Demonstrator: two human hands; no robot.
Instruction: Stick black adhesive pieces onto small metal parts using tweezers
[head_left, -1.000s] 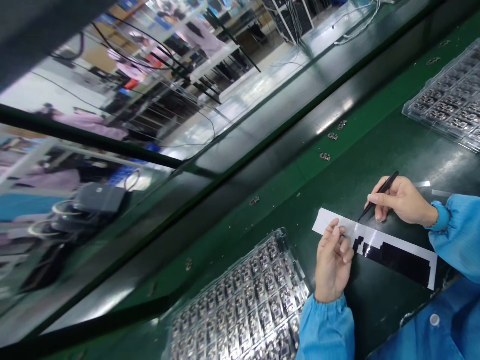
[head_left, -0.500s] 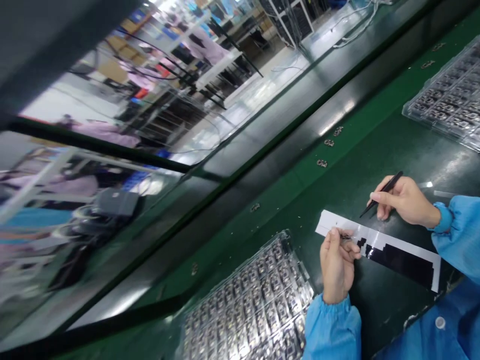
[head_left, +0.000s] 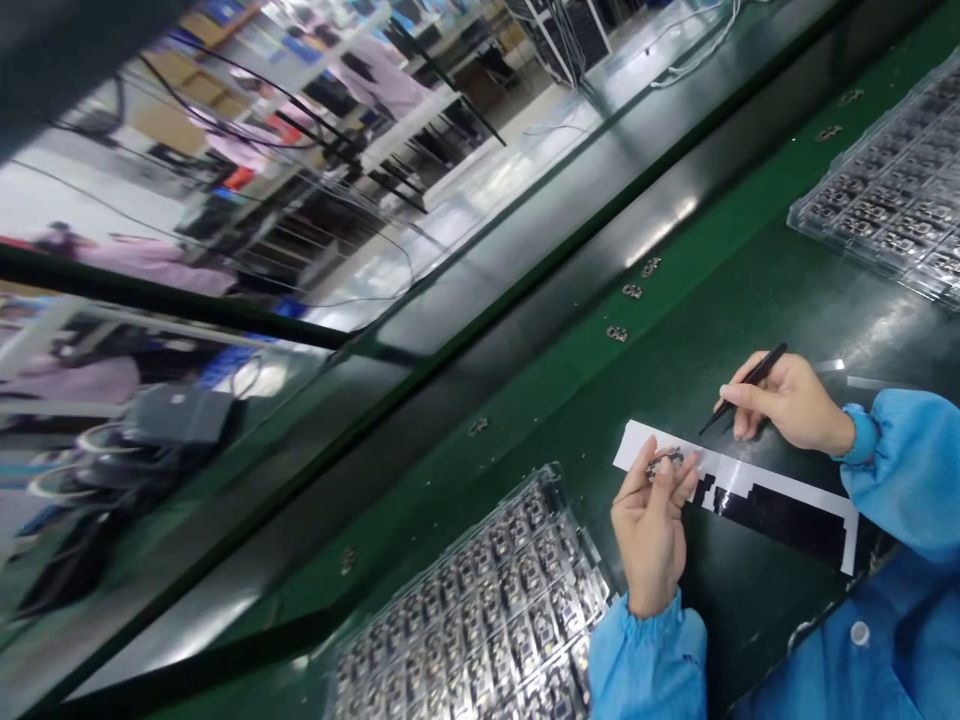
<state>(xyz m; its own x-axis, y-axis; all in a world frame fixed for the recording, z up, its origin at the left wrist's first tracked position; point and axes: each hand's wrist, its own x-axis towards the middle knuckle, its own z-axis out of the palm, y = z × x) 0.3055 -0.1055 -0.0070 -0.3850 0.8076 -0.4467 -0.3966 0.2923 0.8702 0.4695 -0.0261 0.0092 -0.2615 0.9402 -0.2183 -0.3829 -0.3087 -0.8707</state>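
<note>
My left hand (head_left: 651, 530) is closed on a small metallic part (head_left: 663, 464), which looks like a tiny circuit board and shows between thumb and fingers. Beneath and beside that hand lies a white backing strip (head_left: 795, 490) carrying black stickers (head_left: 795, 525), black along its right portion and bare at the left end. My right hand (head_left: 795, 400) grips black tweezers (head_left: 750, 385) like a pen; their tips point down to the left, just above the strip's upper edge. Whether anything is between the tips is too small to tell.
A clear tray (head_left: 480, 610) filled with small parts lies left of my hands, and another filled tray (head_left: 900, 190) sits at the upper right. Several loose parts (head_left: 632, 291) lie along the green bench (head_left: 555, 400). A metal rail (head_left: 525, 270) runs behind; people in pink work beyond it.
The left hand has turned and its fingers now hold the small part up in plain sight. The tweezers stay near the strip. The whole view has shifted slightly.
</note>
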